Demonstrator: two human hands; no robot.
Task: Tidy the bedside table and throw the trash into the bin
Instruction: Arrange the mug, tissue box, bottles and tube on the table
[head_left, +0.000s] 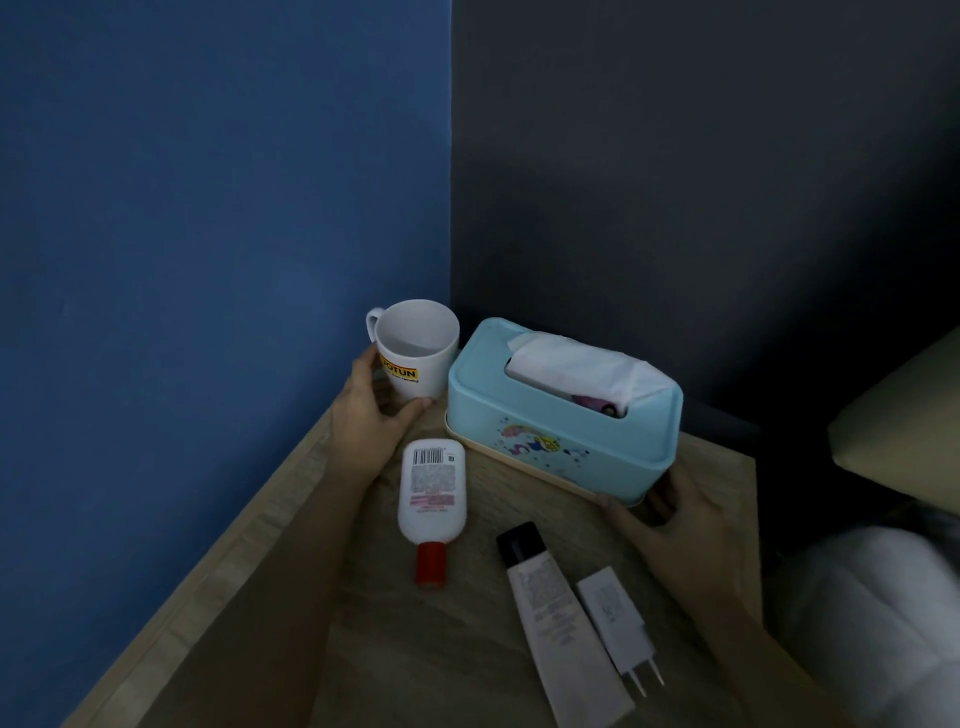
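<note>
A white mug (415, 348) with a yellow label stands in the back corner of the wooden bedside table (457, 644). My left hand (371, 402) is wrapped around its lower part. To its right a light blue tissue box (561, 436) holds a white tissue sticking out of the slot. My right hand (670, 514) grips the box's near right corner. A white bottle with a red cap (432, 499) lies flat in front of the mug. A white tube with a black cap (556, 618) and a white charger plug (618, 623) lie side by side near the front.
A blue wall (208, 260) borders the table on the left and a dark wall (701, 182) stands behind it. A beige cushion or mattress edge (904, 431) lies to the right, with white fabric (872, 613) below it. No bin is in view.
</note>
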